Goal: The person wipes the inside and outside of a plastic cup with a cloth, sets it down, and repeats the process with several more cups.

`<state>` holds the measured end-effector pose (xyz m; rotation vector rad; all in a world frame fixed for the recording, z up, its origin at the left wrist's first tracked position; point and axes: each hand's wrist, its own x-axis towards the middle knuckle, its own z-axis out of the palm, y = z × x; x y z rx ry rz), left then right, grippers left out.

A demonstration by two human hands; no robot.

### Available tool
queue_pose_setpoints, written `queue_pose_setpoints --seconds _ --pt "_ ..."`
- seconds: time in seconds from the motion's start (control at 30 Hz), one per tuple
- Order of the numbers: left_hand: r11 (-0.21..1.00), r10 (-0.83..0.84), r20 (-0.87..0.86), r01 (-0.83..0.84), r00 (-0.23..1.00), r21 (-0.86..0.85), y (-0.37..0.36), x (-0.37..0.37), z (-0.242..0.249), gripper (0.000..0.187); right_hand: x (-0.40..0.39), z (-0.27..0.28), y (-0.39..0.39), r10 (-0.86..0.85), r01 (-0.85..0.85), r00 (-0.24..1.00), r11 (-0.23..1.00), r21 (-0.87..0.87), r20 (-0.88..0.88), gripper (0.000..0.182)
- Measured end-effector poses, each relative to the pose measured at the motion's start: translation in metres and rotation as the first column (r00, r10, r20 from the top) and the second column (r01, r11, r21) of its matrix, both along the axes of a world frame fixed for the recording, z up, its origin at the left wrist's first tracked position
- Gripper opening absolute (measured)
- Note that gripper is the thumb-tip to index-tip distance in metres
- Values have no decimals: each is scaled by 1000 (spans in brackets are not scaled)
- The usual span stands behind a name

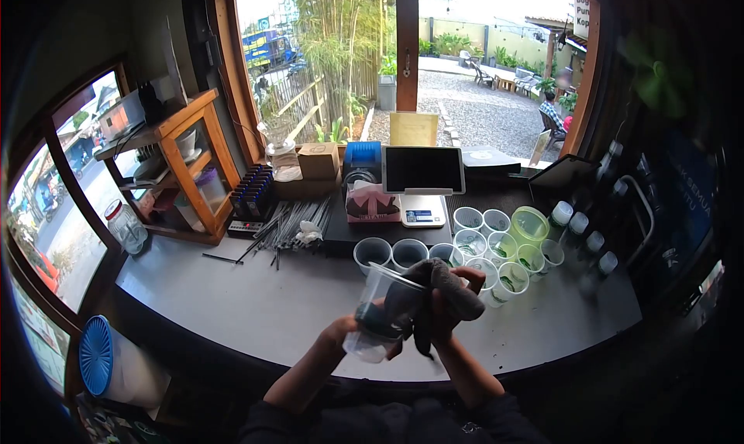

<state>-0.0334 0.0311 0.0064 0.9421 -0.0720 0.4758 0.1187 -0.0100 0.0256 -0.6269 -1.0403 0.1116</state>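
Observation:
A clear plastic cup point(370, 295) is held tilted over the counter in my left hand point(341, 332), whose fingers wrap round its lower part. My right hand point(443, 318) grips a dark grey cloth point(449, 287) bunched at the cup's rim. Part of the cloth shows through the cup wall, apparently inside it. Just beyond my hands stand several clear cups, among them a left one point(372, 252) and a group with green prints point(502, 246) to the right. Most of my right hand's fingers are covered by the cloth.
On the grey counter point(232, 304) lie a pile of black straws point(291, 225) and a tissue pack point(372, 204). A tablet point(424, 170) stands behind the cups. Several bottles point(578, 223) line the right side; a glass jar point(126, 228) and wooden cabinet point(205, 173) stand left.

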Motion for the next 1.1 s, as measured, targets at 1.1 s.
queue_pose_setpoints --seconds 1.1 --pt "484 864 65 -858 500 170 20 11 17 70 -32 -43 -28 442 -515 855 785 -344 -272 50"
